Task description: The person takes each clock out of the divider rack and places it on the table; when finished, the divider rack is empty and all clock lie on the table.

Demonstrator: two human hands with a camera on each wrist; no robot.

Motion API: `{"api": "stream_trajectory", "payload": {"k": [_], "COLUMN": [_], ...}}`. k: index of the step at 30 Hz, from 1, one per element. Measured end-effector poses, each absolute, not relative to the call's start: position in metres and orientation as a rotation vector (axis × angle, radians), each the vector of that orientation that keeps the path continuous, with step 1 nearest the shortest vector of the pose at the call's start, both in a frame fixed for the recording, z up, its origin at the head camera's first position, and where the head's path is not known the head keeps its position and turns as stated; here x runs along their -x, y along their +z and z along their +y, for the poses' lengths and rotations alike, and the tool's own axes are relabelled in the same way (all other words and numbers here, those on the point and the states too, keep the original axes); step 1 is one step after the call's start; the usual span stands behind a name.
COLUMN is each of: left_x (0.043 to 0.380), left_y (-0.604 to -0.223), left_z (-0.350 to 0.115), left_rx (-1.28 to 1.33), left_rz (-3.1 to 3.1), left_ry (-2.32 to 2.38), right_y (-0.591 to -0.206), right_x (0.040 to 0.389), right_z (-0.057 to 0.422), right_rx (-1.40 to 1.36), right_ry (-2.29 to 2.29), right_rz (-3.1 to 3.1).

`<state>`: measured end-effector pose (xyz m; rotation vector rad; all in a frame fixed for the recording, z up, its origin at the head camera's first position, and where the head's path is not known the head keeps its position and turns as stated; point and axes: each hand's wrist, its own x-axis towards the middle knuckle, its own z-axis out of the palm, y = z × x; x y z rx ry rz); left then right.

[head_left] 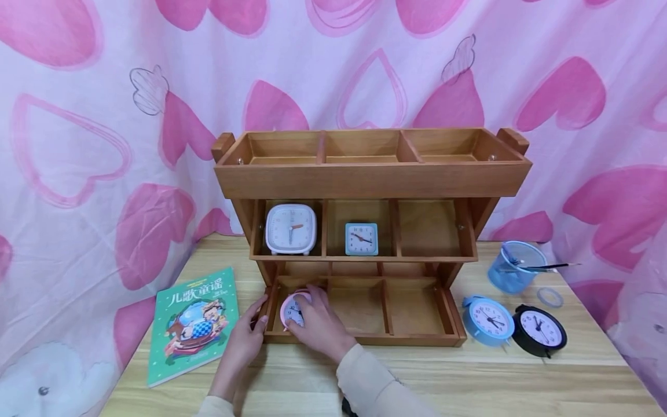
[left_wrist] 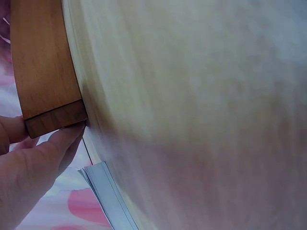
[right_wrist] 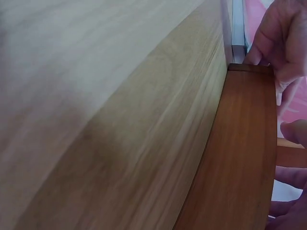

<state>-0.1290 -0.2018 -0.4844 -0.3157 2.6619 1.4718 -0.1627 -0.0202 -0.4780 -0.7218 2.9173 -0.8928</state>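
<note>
A three-tier wooden rack (head_left: pixel 372 180) stands on the table. My right hand (head_left: pixel 320 324) holds a small pink alarm clock (head_left: pixel 293 313) inside the bottom tier's left compartment, fingers over its top and right side, partly hiding the dial. At that tier's front left corner, my left hand (head_left: pixel 248 337) grips the side wall. The left wrist view has its thumb and fingers on either side of the wooden end. In the middle tier, a white clock (head_left: pixel 290 229) occupies the left compartment and a small light-blue square clock (head_left: pixel 361 239) the centre one.
A green picture book (head_left: pixel 195 327) lies left of the rack. To the right are a blue alarm clock (head_left: pixel 488 320), a black alarm clock (head_left: pixel 539 331), a blue mesh pen cup (head_left: pixel 509 275) with pens, and a pale ring (head_left: pixel 550 297). A pink heart-patterned curtain (head_left: pixel 323 63) hangs behind.
</note>
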Motion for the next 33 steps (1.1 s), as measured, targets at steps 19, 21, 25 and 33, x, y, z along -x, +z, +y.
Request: {"api": "stream_trajectory", "payload": {"k": [19,21,25,33], "left_x": [0.130,0.130,0.130,0.129], "left_y": [-0.489,-0.489,-0.488,-0.486], "left_z": [-0.204,-0.204,-0.204,-0.202], "left_rx": [0.312,0.314,0.314,0.287], "left_rz": [2.653,2.651,2.652,2.698], "left_ry": [1.489,1.485,1.476,1.462], "right_y": [-0.480,-0.481,-0.484,-0.480], "right_x": [0.163,0.163,0.162,0.161], "right_z": [-0.046,-0.047,-0.048,-0.047], "right_rx": [0.610,0.611,0.606,0.640], "right_ry": [-0.675,-0.660,-0.660,-0.888], "right_rz": [3.160,3.191,3.213,3.300]}}
